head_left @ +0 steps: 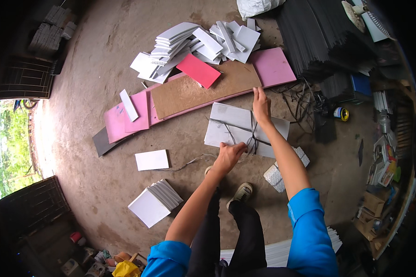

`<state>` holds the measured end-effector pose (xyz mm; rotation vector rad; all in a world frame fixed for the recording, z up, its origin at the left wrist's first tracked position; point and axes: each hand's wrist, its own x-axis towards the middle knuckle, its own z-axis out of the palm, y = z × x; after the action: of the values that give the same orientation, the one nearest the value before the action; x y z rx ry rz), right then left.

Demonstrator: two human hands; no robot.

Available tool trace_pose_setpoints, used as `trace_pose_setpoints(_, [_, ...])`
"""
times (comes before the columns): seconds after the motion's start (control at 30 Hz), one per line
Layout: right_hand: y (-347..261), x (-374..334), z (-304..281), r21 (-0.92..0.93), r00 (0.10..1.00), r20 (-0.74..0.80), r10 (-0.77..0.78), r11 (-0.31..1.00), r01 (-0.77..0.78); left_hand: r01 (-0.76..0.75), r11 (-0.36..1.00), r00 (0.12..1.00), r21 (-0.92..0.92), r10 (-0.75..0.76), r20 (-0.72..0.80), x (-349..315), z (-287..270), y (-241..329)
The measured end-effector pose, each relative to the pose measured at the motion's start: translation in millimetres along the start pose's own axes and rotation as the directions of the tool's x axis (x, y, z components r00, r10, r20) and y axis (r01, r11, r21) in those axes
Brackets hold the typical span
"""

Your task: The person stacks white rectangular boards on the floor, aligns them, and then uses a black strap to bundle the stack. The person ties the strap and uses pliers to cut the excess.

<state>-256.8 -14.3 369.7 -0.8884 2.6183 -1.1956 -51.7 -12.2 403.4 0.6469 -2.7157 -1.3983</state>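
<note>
A stack of white boards (227,121) lies on the floor in front of me, with dark cord (224,123) wrapped across it both ways. The cord crosses in a loose knot toward the stack's right half. At the near edge my left hand (230,158) is closed, fingers curled on the cord. Raised over the far edge, my right hand (262,105) pinches with thumb and fingers together; the cord seems to run up to it from the crossing, though its end is hard to see.
Beyond lie a brown board (208,90) on pink sheets (275,67), a red piece (198,70) and piled white pieces (175,41). Near left are a white block (151,160) and a white stack (150,205). Tangled cord (300,104) and a small tin (341,114) sit right.
</note>
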Motion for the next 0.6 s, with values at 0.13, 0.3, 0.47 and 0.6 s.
trace_pose_setpoints(0.13, [19.7,21.2,13.8,-0.132,0.998,0.003,0.056,0.99,-0.055,-0.002,0.999,0.999,-0.048,0.0,-0.044,-6.6,8.2,-3.8])
trace_pose_setpoints(0.3, [28.6,24.9,16.2,-0.091,0.976,-0.018,0.215,0.972,-0.216,-0.033,0.987,0.998,-0.155,0.023,-0.063,-21.5,12.5,-14.3])
trace_pose_setpoints(0.47, [50.2,19.3,1.3,0.228,0.912,0.189,0.365,0.887,-0.402,-0.213,0.955,0.954,-0.206,0.158,-0.255,-5.1,7.8,5.9])
trace_pose_setpoints(0.6, [10.9,17.6,-8.4,0.625,0.668,0.627,0.401,0.252,-0.739,-0.134,0.511,0.959,-0.849,-0.15,-0.242,30.0,2.9,12.4])
